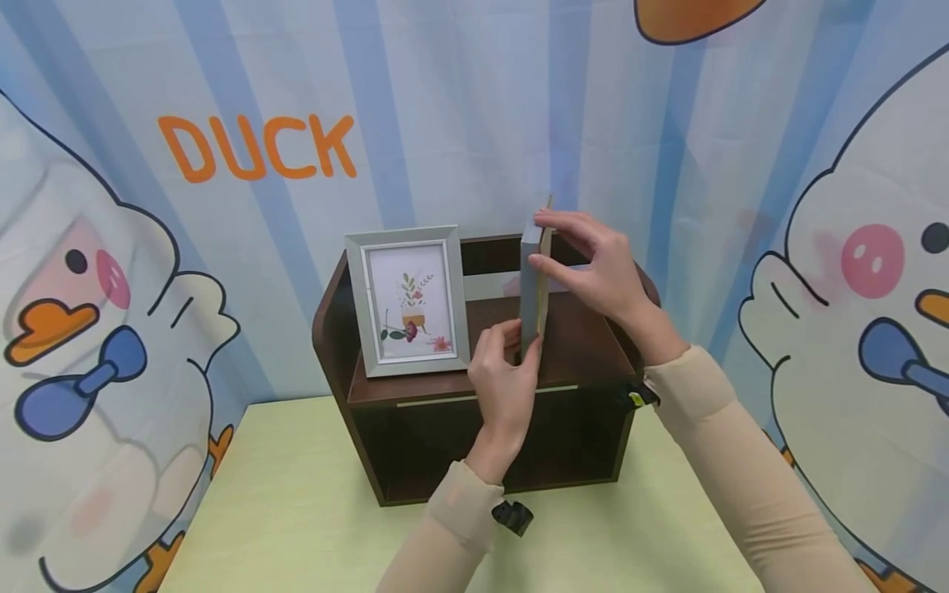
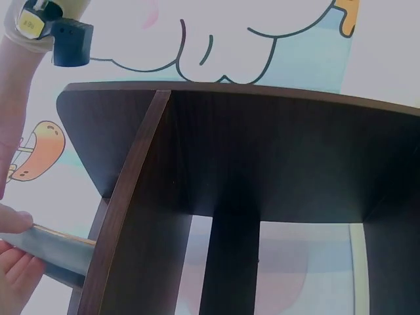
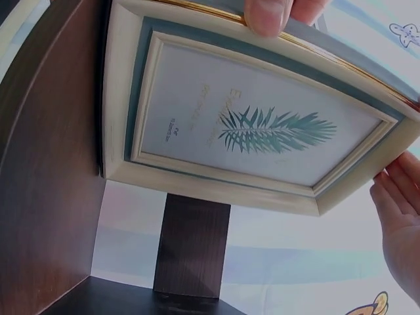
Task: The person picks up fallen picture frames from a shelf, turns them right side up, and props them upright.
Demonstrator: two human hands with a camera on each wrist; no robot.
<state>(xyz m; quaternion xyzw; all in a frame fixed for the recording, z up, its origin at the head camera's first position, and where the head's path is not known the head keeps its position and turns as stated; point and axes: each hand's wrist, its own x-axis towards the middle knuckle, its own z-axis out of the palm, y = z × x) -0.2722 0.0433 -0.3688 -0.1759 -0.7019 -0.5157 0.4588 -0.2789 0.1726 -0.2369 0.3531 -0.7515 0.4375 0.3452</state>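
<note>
A picture frame (image 1: pixel 530 284) stands edge-on to the head view, its bottom right at the dark shelf's upper board. In the right wrist view its cream face (image 3: pixel 262 203) shows, with a green fern print and a thin gold line before the blue-grey side. My left hand (image 1: pixel 507 375) pinches the lower near edge, thumb on one side and fingers on the other. Higher up, my right hand (image 1: pixel 604 259) grips the top corner, with the index finger at the top and the thumb on the near edge. Beside them, a pale grey frame (image 1: pixel 356 305) with a flower print faces forward.
The dark brown two-level shelf (image 1: pixel 474 391) sits on a pale yellow-green table (image 1: pixel 282 478). It has raised sides and a back rail. Behind hangs a blue-striped curtain (image 1: pixel 474 107) with duck drawings. Black cameras (image 1: pixel 511 517) are strapped to both wrists.
</note>
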